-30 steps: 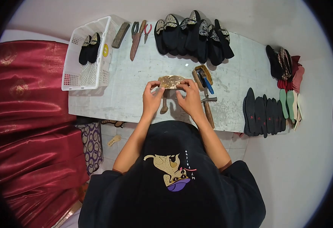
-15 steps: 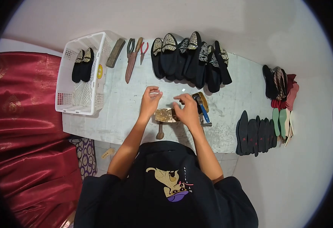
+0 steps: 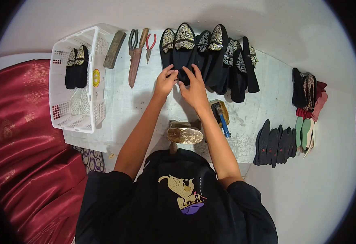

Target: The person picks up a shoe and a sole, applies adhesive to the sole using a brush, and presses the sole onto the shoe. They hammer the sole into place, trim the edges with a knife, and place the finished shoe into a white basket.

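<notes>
A black shoe [image 3: 182,53] with a gold-embroidered toe is lying in a row of like shoes at the far side of the table, toe pointing away from the person. Its heel end is sitting under the fingertips of both hands, while its neighbours are pressing against it on either side.

Seen from above, a person stretches both bare arms forward over a work surface, elbows slightly bent and forearms converging. The left hand [image 3: 165,80] and right hand [image 3: 193,87] meet side by side, almost touching at the fingertips. Fingers on both hands are spread and curled downward, thumbs angled inward toward each other. The wrists are nearly straight, backs of the hands facing up. Short black sleeves cover the upper arms.
</notes>
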{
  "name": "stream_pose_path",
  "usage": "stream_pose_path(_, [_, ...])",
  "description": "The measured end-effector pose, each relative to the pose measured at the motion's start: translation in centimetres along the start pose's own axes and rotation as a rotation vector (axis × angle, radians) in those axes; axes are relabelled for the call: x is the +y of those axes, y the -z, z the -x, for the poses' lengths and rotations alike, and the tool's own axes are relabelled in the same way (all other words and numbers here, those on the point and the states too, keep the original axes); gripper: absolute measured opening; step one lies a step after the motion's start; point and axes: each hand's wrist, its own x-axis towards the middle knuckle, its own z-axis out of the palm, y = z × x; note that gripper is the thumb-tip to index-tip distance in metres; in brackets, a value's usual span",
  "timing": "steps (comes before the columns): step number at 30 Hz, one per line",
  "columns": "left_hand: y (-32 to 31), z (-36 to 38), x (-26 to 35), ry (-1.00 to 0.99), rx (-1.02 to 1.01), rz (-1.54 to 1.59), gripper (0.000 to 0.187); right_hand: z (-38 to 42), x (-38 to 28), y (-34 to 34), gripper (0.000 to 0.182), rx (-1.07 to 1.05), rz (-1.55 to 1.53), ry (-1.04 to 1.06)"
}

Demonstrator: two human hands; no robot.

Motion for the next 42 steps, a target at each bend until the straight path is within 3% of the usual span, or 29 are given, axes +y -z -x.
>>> stream_pose_path(5, [0.2, -1.1, -0.5, -0.072, 0.010, -0.131, 0.061, -0.3, 0.2, -0.2, 0.036, 0.063, 0.025, -0.022])
stream_pose_path(8, [1.0, -1.1, -1.0, -0.059, -0.012, -0.140, 0.061, 0.0, 0.6, -0.1, 0.028, 0.066, -0.004, 0.001])
stream_pose_path(10, [0.9, 0.4, -0.3, -0.048, -0.041, -0.158, 0.061, 0.7, -0.3, 0.8, 0.028, 0.066, -0.021, 0.008])
stream_pose_path(12, [0.6, 2.6, 0.6, -0.039, 0.008, 0.020, 0.057, 1.7, -0.8, 1.4, 0.027, 0.071, -0.038, 0.020])
stream_pose_path(15, [0.6, 5.7, 2.4, -0.049, -0.046, 0.075, 0.053, 3.7, -2.1, 2.1, 0.028, 0.145, -0.015, 0.156])
stream_pose_path(21, [1.8, 13.7, 4.0, -0.115, -0.162, 0.059, 0.046, 9.6, -5.8, 4.7, 0.024, 0.194, -0.221, 0.045])
stream_pose_path(23, [2.9, 17.6, 2.4, -0.140, -0.188, 0.041, 0.047, 12.4, -4.0, 4.9, 0.020, 0.199, -0.383, 0.080])
stream_pose_path(28, [4.2, 23.0, -0.1, -0.187, -0.223, -0.021, 0.050, 17.9, -5.8, 4.9, 0.028, 0.193, -0.634, -0.088])
stream_pose_path(35, [5.9, 25.8, -4.2, -0.089, -0.182, -0.206, 0.044, 24.3, -5.2, 4.5, 0.036, 0.076, -0.408, -0.161])
stream_pose_path(37, [6.2, 24.8, -5.6, -0.100, -0.177, -0.216, 0.052, 25.1, -3.2, 3.3, 0.036, 0.121, -0.429, -0.132])
stream_pose_path(40, [6.3, 24.6, -5.9, -0.125, -0.114, -0.346, 0.045, 25.6, -2.0, 2.4, 0.032, 0.182, -0.353, -0.085])
stream_pose_path(42, [6.5, 24.5, -5.8, -0.154, -0.170, -0.383, 0.025, 25.2, -1.8, 2.4, 0.028, 0.170, -0.317, -0.131])
